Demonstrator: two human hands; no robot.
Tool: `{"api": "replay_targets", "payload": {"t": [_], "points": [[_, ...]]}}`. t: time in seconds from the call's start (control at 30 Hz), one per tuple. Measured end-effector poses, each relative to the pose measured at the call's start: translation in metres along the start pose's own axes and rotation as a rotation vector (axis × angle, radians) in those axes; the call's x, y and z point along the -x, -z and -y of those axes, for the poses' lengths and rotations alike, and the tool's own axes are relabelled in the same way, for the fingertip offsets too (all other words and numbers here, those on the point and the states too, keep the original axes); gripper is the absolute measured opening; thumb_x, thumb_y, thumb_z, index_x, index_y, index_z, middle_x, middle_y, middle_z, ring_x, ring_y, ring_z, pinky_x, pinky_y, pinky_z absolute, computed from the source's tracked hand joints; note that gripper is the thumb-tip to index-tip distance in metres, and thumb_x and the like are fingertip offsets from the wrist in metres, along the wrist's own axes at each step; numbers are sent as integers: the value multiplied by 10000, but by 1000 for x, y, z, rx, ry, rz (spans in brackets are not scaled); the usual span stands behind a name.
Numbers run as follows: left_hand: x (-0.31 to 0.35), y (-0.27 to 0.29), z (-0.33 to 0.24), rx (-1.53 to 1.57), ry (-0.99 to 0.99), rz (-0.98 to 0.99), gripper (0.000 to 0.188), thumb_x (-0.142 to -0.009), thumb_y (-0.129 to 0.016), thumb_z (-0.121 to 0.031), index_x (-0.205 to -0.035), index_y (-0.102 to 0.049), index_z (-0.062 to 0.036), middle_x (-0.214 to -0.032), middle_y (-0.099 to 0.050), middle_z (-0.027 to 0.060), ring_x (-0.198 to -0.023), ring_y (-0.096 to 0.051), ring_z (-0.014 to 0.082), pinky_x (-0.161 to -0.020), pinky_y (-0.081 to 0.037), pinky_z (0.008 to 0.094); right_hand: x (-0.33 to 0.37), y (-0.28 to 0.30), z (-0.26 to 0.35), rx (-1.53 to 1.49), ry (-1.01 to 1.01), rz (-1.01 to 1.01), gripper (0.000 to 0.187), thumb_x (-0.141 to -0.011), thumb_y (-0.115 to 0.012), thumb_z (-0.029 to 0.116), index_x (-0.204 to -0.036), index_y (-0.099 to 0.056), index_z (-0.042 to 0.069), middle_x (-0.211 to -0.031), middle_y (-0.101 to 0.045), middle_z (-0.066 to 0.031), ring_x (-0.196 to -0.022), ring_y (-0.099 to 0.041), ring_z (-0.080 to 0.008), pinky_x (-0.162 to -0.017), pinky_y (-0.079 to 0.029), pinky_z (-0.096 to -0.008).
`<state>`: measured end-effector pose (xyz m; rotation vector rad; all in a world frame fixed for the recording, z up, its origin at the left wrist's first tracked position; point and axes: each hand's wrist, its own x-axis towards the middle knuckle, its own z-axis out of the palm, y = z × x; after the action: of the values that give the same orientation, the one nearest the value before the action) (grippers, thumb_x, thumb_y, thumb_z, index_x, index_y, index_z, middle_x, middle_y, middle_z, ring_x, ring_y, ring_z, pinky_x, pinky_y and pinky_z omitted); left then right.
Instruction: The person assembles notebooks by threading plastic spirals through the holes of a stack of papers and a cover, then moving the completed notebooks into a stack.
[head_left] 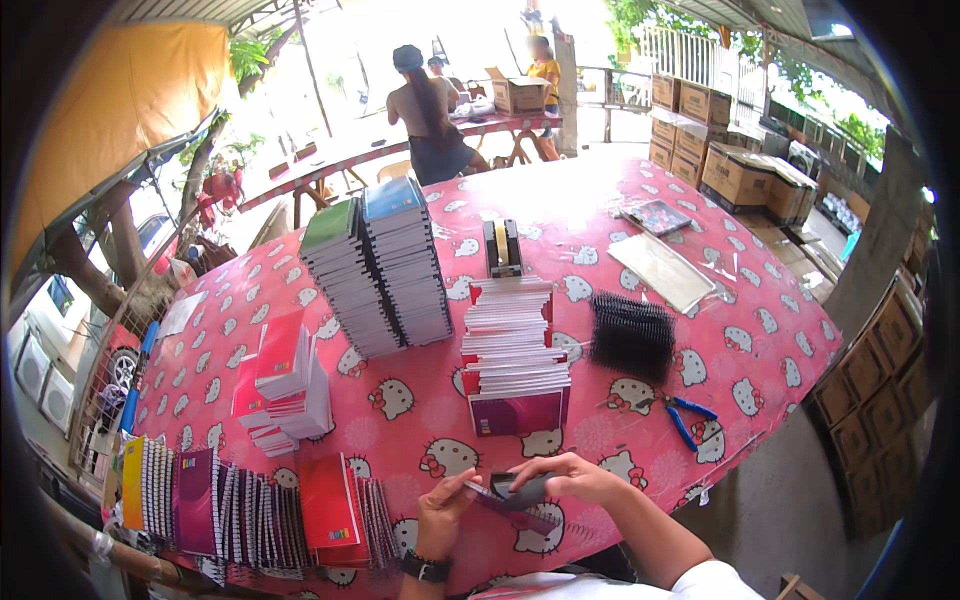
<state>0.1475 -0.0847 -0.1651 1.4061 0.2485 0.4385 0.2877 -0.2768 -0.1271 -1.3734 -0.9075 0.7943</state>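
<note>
Both hands pinch a purple notebook (515, 503) at the near counter (420, 420) edge — left hand (445, 510) fingers closed on its end, right hand (565, 478) over the dark spine. Risk: loose grip, it slides off the edge.

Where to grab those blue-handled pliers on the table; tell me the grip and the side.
Grip the blue-handled pliers by the two blue handles, coming from above on the person's right. They lie flat on the pink tablecloth, handles splayed toward the table's edge, with bare cloth around them.
</note>
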Motion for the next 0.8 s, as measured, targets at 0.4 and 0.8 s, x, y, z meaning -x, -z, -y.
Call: {"api": "replay_targets", "payload": {"t": [0.4, 0.8], "points": [[4, -10, -6, 32, 67, 120, 318, -844, -572, 84, -1131, -659, -22, -1000, -651, 39, -932, -587, 91, -831, -470, 219, 29, 12, -1, 431, 94, -296, 477, -750, -739, 447, -1067, -673, 98, -1148, -591, -201, -1129, -495, -332, -946, -397, -422], [0, -47, -63, -69, -88, 155, 220, -825, -648, 65, -1036, -674, 9, -952, -668, 62, -857, -616, 87, -727, -505, 197, 30, -25, 50, 582, 382, -330, 416, -725, -771, 167, -1104, -620, 80, -1089, -611, -89, -1010, -572, -263, -866, -467, -372]]}}
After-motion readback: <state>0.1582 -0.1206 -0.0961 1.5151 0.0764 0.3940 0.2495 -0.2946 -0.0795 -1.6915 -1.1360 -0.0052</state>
